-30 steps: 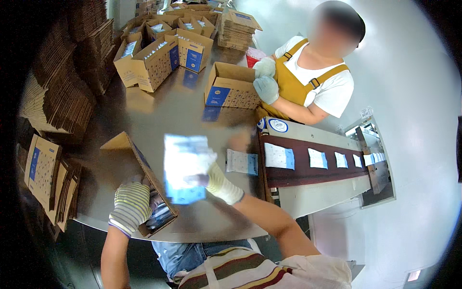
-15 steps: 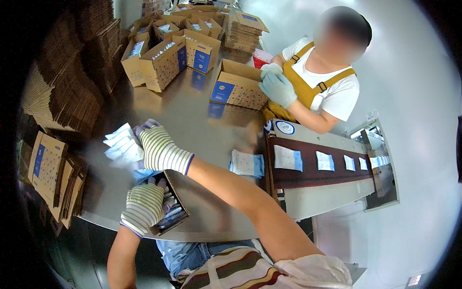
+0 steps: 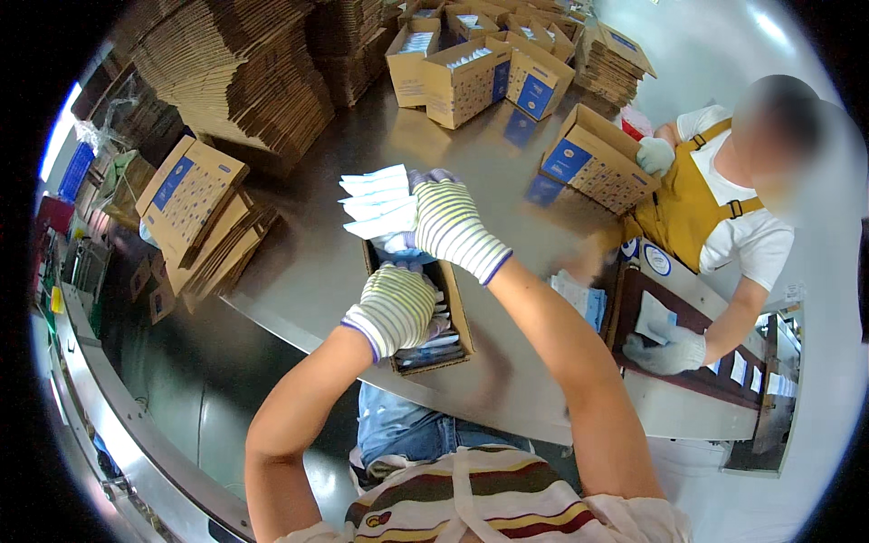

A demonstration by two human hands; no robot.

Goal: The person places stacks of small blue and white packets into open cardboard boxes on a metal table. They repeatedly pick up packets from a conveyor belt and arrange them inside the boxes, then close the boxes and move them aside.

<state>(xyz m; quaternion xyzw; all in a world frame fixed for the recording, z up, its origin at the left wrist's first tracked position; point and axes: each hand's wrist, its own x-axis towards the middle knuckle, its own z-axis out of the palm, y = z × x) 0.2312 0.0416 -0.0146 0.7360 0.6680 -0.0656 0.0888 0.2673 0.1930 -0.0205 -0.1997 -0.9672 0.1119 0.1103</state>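
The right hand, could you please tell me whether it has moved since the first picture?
Yes: the right hand has moved left, farther from the conveyor belt, toward the carton.

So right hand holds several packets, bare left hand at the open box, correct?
No: the left hand isn't bare; it wears a striped glove, as the head view shows. The right hand does hold several packets, and the left is at the open box.
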